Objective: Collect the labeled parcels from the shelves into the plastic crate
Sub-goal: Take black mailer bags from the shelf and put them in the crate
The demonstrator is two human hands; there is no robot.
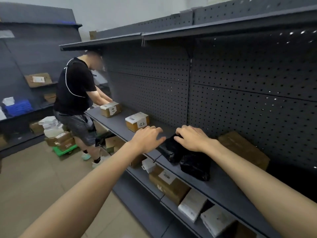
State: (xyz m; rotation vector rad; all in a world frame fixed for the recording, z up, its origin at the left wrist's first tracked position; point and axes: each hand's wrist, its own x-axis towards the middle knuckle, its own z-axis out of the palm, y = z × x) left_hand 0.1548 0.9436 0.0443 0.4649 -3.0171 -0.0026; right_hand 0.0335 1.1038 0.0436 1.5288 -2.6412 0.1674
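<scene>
A black plastic parcel bag (190, 160) lies on the grey middle shelf (223, 186) in front of me. My right hand (192, 138) rests on its far end with fingers curled into the plastic. My left hand (147, 136) hovers just left of the bag, fingers spread and holding nothing. Two labeled cardboard parcels stand farther left on the same shelf, the nearer one (137, 121) and another (111, 109). A plain brown box (243, 148) lies to the right of the bag. No crate near my hands is in view.
Another person (77, 100) in a black shirt handles the far parcel at the shelf's left end. The lower shelf holds a labeled box (168, 184) and white parcels (192, 205). A blue crate (18, 107) sits on the far left shelving. Boxes are stacked on a green dolly (63, 150).
</scene>
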